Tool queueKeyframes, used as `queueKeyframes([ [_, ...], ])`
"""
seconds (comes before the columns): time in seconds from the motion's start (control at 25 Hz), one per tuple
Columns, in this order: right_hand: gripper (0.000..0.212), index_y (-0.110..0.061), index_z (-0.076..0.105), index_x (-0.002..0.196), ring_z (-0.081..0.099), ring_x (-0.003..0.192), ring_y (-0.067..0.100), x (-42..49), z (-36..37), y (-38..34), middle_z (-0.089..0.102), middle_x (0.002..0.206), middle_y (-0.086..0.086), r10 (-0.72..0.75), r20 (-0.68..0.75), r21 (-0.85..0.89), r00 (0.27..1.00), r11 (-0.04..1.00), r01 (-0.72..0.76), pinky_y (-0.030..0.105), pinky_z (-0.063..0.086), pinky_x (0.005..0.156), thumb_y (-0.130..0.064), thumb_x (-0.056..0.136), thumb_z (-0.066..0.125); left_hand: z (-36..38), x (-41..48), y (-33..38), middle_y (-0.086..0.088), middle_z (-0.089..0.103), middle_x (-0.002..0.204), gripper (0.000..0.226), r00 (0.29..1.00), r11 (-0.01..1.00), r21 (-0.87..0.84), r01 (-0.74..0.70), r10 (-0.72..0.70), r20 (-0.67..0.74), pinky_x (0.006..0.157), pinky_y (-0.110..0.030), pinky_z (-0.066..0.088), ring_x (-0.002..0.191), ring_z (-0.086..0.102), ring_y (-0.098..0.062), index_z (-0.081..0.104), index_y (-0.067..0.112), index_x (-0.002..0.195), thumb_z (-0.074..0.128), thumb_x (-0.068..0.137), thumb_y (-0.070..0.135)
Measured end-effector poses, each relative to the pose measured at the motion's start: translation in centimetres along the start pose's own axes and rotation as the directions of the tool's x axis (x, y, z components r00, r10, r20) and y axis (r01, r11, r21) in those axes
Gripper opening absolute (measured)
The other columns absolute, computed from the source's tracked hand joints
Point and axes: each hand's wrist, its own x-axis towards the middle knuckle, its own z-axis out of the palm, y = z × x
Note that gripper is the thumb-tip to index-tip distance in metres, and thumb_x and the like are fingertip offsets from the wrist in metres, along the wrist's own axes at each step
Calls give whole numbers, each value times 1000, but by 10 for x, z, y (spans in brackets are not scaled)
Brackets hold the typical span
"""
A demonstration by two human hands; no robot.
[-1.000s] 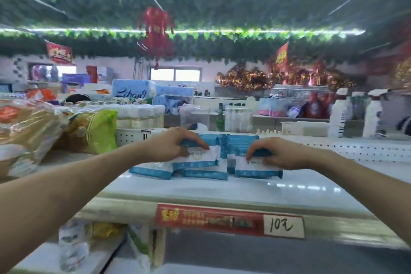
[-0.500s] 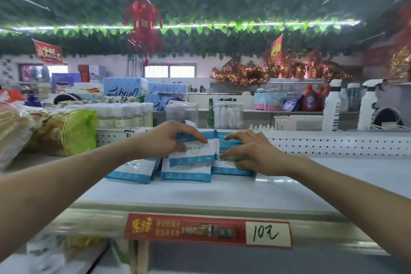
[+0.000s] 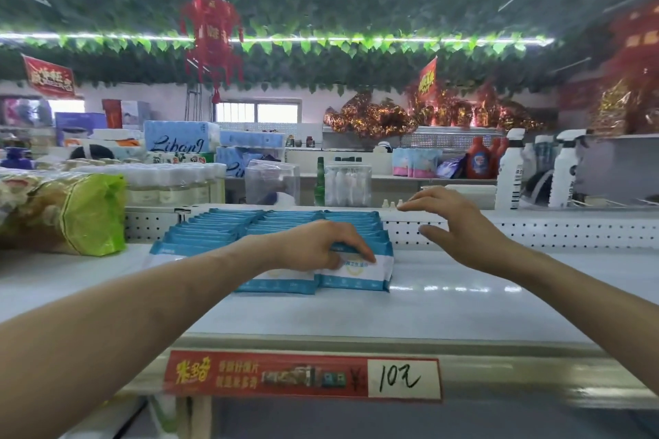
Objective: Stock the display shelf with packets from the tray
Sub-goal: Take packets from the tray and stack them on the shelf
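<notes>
1. white display shelf (image 3: 463, 303) under a leafy ceiling; far left on it, a green-and-clear plastic bag (image 3: 89, 214).
2. blue-and-white soft packets (image 3: 228, 224) stand in rows against the perforated back rail (image 3: 535, 228).
3. left grip (image 3: 312, 242) curls over the front packets, pinching them.
4. right grip (image 3: 460, 224) hovers beside them, fingers spread wide, holding nothing.

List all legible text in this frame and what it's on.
"Libang": blue tissue pack, background.
"10元": handwritten on the white price tag at the shelf edge.
Too blurred to read: red label strip, print on the packets, red banners.
</notes>
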Motion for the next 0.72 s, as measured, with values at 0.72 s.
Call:
queueKeyframes([
  [0.72, 41, -30, 61, 134, 57, 112, 14, 89, 114, -260, 63, 122, -10, -480, 168, 221, 861, 869, 442, 47, 48, 100, -26, 94, 63, -55, -283, -61, 10, 56, 137, 35, 847, 809, 301, 505, -397, -354, 108, -41, 37, 128, 46, -16, 64, 40, 134, 54, 102, 50],
])
